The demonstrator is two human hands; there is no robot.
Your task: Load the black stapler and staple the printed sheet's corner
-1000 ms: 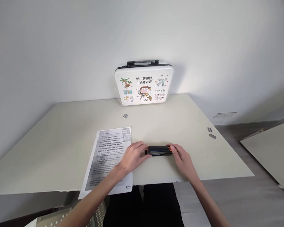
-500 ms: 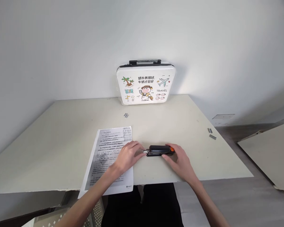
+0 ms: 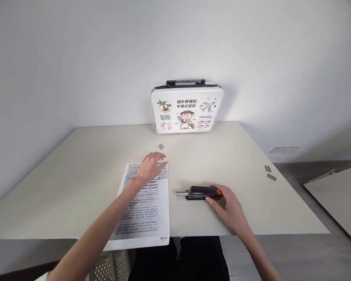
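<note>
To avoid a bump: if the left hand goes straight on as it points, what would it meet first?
Probably the small grey strips ahead of the left hand, before the white case; the hand's height is unclear, so it may pass over them.

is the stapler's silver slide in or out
Out: the silver slide juts from the black stapler at the end away from the right hand.

Over there, a black stapler (image 3: pixel 204 191), orange at its right end, lies sideways on the tabletop (image 3: pixel 105 146), a slim silvery piece jutting out leftward; small grey staple strips (image 3: pixel 160 147) sit farther back.
</note>
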